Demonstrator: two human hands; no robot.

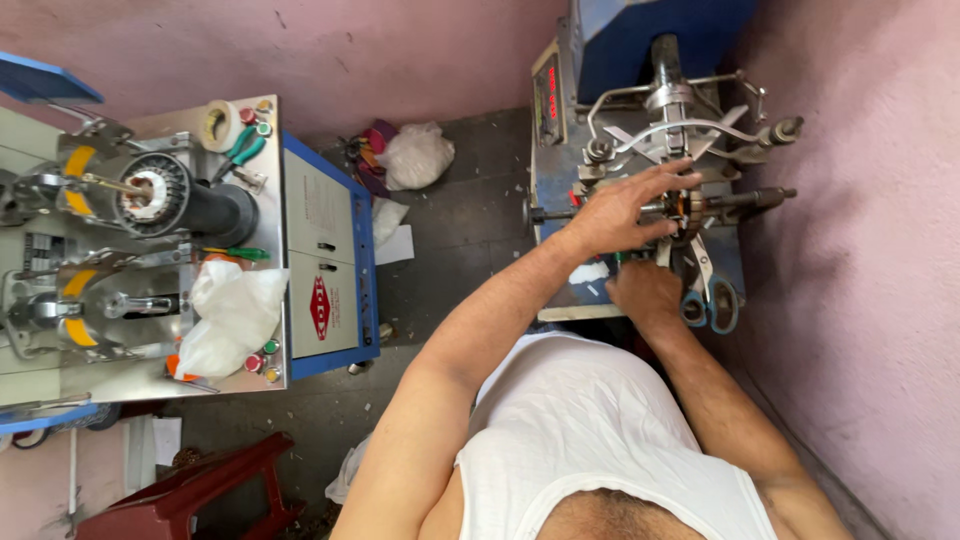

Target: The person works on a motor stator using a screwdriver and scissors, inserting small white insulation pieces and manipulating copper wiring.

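Small copper-wound round armature (686, 208) sits on the horizontal steel shaft (745, 198) of the blue winding machine (560, 190), long axis left–right. Left hand (625, 208) lies spread over it, fingers open, touching. Right hand (645, 290) is curled just below; whether it grasps anything cannot be told. Blue-handled scissors (708, 300) beside it.

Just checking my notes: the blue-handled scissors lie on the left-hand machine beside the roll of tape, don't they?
Not quite: the head view shows the blue-handled scissors on the right-hand machine, beside the person's right hand. The roll of tape is on the left-hand machine.
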